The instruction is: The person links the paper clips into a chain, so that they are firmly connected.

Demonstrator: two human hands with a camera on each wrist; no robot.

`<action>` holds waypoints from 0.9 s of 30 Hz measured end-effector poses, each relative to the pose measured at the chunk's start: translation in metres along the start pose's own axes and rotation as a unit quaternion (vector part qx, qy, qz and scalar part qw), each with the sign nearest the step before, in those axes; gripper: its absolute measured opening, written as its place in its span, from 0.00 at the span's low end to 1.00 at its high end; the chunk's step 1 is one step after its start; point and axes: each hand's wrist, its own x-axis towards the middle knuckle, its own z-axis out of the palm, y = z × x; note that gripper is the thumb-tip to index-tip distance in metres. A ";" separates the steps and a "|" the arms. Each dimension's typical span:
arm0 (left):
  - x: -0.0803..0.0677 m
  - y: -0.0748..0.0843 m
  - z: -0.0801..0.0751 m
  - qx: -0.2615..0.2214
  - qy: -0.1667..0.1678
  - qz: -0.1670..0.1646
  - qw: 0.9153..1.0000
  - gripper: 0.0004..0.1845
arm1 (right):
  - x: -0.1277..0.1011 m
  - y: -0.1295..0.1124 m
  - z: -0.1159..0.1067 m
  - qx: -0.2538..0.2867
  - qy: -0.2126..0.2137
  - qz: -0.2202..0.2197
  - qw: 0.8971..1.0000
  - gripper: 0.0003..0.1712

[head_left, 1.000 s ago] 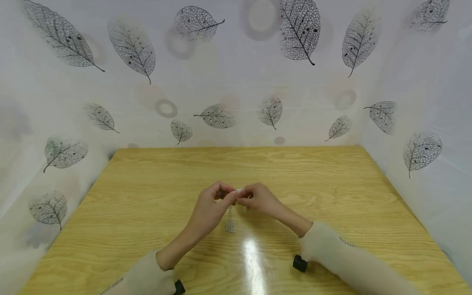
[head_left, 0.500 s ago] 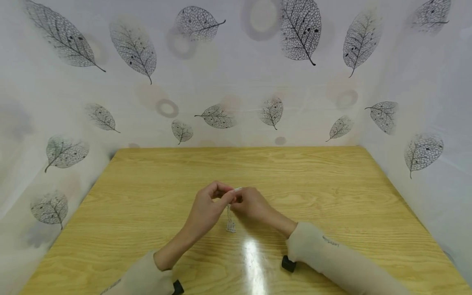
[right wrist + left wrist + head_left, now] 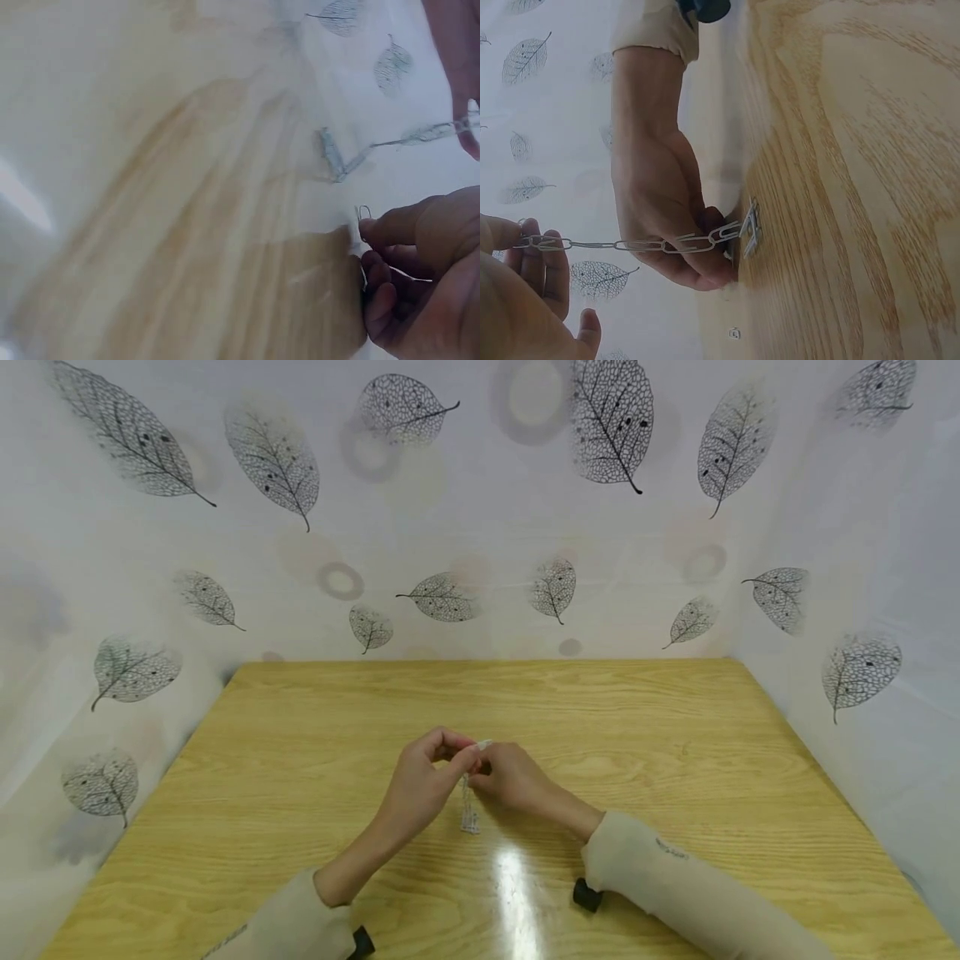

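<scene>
Leaf-printed white panels close off three sides of the wooden counter [image 3: 675, 760] where we work, and both our hands meet near its middle. Our left hand [image 3: 423, 781] is raised a little above the wood, thumb and forefinger pinched on the top end of a chain of paper clips [image 3: 469, 802]. From that pinch the chain hangs down, so its long axis runs close to vertical, and its bottom end touches the counter, where the last clips lie bunched; the left wrist view shows this plainly, with the chain [image 3: 630, 244] stretched straight from our fingers to the wood. Our right hand [image 3: 513, 777] sits just beside the left, on the far side of the chain as the left wrist camera sees it, with curled fingers gripping a single loose paper clip [image 3: 363, 213] whose end sticks up above the fingertips. That loose clip is nearer the chain's top end than its bottom, so the right hand lies closest to the link held by the left.
</scene>
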 end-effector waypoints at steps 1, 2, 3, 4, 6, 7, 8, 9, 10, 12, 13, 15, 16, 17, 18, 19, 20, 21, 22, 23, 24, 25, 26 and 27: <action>0.000 0.000 0.000 0.000 0.001 -0.002 1.000 0.06 | -0.001 0.000 -0.003 0.019 -0.008 0.008 1.000 0.10; 0.000 0.000 0.000 0.001 0.001 -0.004 1.000 0.06 | -0.002 0.001 -0.006 0.041 -0.015 0.019 0.999 0.08; 0.000 0.000 0.000 0.001 0.000 -0.004 1.000 0.06 | -0.003 0.002 -0.009 0.066 -0.019 0.031 0.997 0.07; 0.001 0.000 0.000 0.001 0.001 -0.005 1.000 0.06 | -0.005 0.004 -0.013 0.097 -0.024 0.044 0.994 0.06; 0.001 0.000 0.000 0.001 0.001 -0.004 1.000 0.05 | -0.010 0.005 -0.023 0.158 -0.029 0.066 0.985 0.05; 0.001 0.000 0.000 0.002 0.001 -0.003 1.000 0.05 | -0.013 0.005 -0.027 0.183 -0.028 0.072 0.980 0.05; 0.001 0.000 0.000 0.002 0.001 -0.002 1.000 0.05 | -0.015 0.005 -0.032 0.208 -0.026 0.076 0.975 0.05; 0.002 -0.001 0.000 0.002 0.001 -0.002 1.000 0.05 | -0.019 0.005 -0.036 0.232 -0.025 0.076 0.969 0.05; 0.002 -0.001 -0.001 0.003 0.001 -0.001 1.000 0.05 | -0.022 0.005 -0.041 0.253 -0.026 0.074 0.964 0.05; 0.002 -0.001 -0.001 0.004 0.001 -0.001 1.000 0.05 | -0.028 0.002 -0.050 0.279 -0.024 0.063 0.958 0.07; 0.002 -0.001 -0.001 0.004 0.001 -0.001 1.000 0.05 | -0.031 0.001 -0.054 0.289 -0.022 0.056 0.955 0.08; 0.003 -0.001 0.000 0.004 0.001 0.001 1.000 0.05 | -0.038 -0.002 -0.062 0.303 -0.019 0.048 0.951 0.11; 0.003 0.000 0.000 0.004 0.002 0.003 1.000 0.05 | -0.041 -0.004 -0.066 0.309 -0.016 0.044 0.950 0.11; 0.003 0.000 0.000 0.004 0.002 0.004 1.000 0.05 | -0.043 -0.006 -0.069 0.318 -0.013 0.042 0.947 0.12; 0.004 0.001 0.001 0.003 0.003 0.006 1.000 0.05 | -0.046 -0.007 -0.072 0.327 -0.010 0.041 0.944 0.12; 0.004 0.001 0.001 0.001 0.003 0.007 1.000 0.05 | -0.048 -0.009 -0.075 0.337 -0.007 0.040 0.940 0.11; 0.004 0.001 0.002 0.001 0.004 0.008 1.000 0.05 | -0.050 -0.010 -0.077 0.349 -0.005 0.040 0.936 0.11; 0.004 0.002 0.003 -0.001 0.004 0.008 1.000 0.05 | -0.052 -0.012 -0.079 0.360 -0.003 0.041 0.932 0.09; 0.005 0.002 0.003 -0.003 0.004 0.008 1.000 0.05 | -0.054 -0.013 -0.081 0.370 -0.001 0.043 0.928 0.08; 0.005 0.001 0.004 -0.005 0.003 0.007 1.000 0.05 | -0.055 -0.014 -0.082 0.378 0.001 0.045 0.925 0.07; 0.005 0.001 0.005 -0.006 0.003 0.006 1.000 0.05 | -0.056 -0.015 -0.083 0.384 0.002 0.046 0.922 0.07; 0.005 0.001 0.005 -0.008 0.002 0.006 1.000 0.04 | -0.057 -0.016 -0.084 0.388 0.005 0.049 0.920 0.06; 0.006 0.001 0.006 -0.009 0.002 0.006 1.000 0.04 | -0.057 -0.016 -0.085 0.391 0.007 0.050 0.919 0.06; 0.006 0.001 0.007 -0.010 0.000 0.007 1.000 0.04 | -0.058 -0.017 -0.086 0.391 0.010 0.051 0.919 0.07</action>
